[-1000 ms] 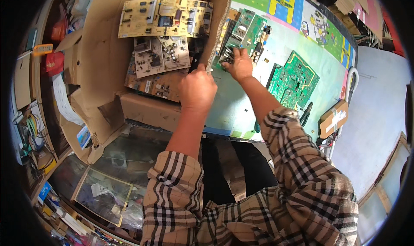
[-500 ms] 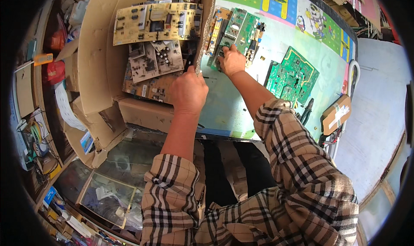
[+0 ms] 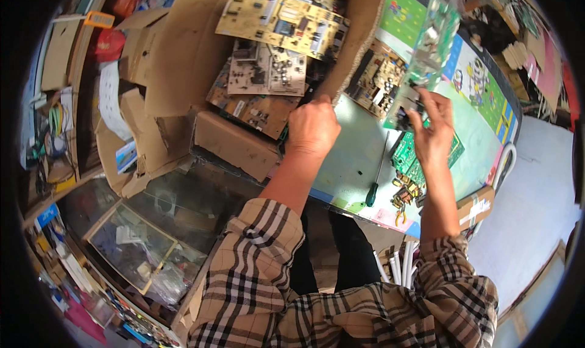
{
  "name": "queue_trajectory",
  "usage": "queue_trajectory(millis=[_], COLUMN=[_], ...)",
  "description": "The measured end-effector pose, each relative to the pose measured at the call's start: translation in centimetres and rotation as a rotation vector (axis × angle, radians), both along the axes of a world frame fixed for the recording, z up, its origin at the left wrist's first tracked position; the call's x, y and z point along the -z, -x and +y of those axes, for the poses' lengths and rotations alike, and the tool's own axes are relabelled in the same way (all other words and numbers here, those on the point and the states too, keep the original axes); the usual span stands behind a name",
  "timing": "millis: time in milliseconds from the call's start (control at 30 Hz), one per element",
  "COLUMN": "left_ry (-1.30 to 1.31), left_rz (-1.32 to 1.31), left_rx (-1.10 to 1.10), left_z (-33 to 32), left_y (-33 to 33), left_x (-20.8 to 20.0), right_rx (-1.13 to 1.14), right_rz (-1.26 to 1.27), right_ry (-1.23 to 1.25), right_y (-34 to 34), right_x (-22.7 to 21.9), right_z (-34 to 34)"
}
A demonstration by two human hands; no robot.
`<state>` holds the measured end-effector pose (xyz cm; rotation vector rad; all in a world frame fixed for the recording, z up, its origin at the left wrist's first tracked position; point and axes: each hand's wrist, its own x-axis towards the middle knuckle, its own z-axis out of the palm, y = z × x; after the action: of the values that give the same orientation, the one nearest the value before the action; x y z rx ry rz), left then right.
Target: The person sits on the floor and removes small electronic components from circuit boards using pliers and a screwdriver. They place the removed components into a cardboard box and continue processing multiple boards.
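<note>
At one o'clock from the view's centre the left hand [image 3: 314, 128] clenches the edge of the cardboard box [image 3: 234, 144], while the right hand [image 3: 434, 133] grips the near end of a blurred green circuit board [image 3: 434, 38] at two o'clock.

You get bright, whitish light on the pale green tabletop [image 3: 348, 145], while the large glass panel [image 3: 137, 233] at lower left lies dim. Motion blur smears your long green circuit board [image 3: 430, 48], and straight edges bend toward the black fisheye rim.
</note>
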<state>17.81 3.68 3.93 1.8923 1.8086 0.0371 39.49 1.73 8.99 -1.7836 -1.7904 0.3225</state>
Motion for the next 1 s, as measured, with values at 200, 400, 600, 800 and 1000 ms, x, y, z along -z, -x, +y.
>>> queue_trajectory(millis=[200,400,600,800,1000], left_ry=[-0.032,-0.088,-0.034,-0.063,-0.024], left_rz=[-0.048,-0.090,-0.158,-0.157,-0.097], left_rx=[-0.014,-0.051,-0.042,-0.040,-0.003], left_z=[-0.1,-0.1,0.0,-0.2,0.3], left_y=[0.2,-0.2,0.4,0.8,0.8], left_x=[-0.1,0.4,0.5,-0.1,-0.2], right_rx=[-0.491,-0.825,-0.984,-0.759,0.036], right_rz=[-0.015,-0.175,-0.416,0.050,0.593], right_ry=[0.000,0.203,0.307,0.119,0.004], right_y=[6.3,16.3,17.5,15.9,3.2], right_x=[-9.2,-1.1,8.2,3.5,5.7], right_z=[6.0,13.4,13.9,12.6,9.4])
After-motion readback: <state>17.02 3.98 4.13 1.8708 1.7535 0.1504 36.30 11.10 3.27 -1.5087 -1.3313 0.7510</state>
